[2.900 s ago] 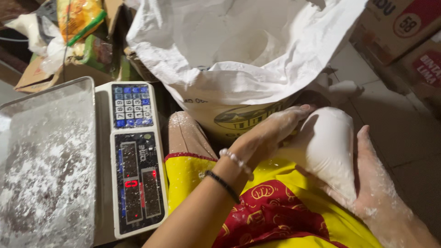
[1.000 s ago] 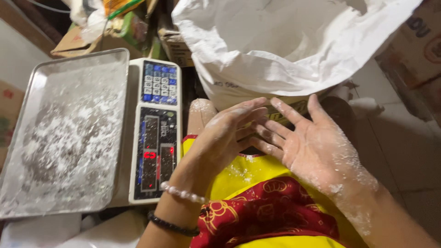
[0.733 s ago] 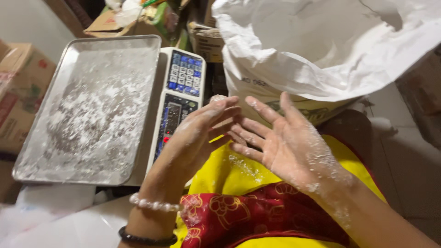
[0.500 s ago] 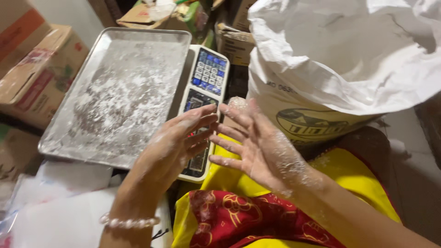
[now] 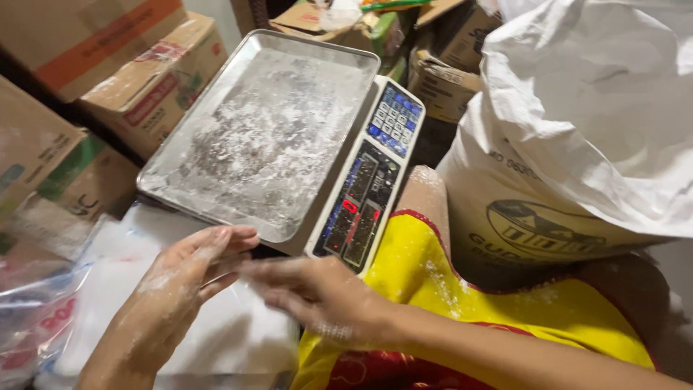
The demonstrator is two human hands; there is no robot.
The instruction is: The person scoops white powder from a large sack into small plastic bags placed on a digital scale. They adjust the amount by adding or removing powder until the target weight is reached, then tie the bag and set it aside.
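My floury left hand (image 5: pixel 189 278) and blurred right hand (image 5: pixel 317 296) hover open above clear plastic bags (image 5: pixel 216 332), beside the scale (image 5: pixel 361 195).

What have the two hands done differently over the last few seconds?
Both hands left the sack and the lap and swung to the left. The left hand and right hand now meet, empty, over white plastic bags below the scale's floured tray. The white sack and the scale stayed put.

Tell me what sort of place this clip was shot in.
Probably a small shop's storeroom or packing corner: a flour-dusted weighing scale, a big open white sack and stacked cardboard boxes crowd round the floury left hand and right hand.
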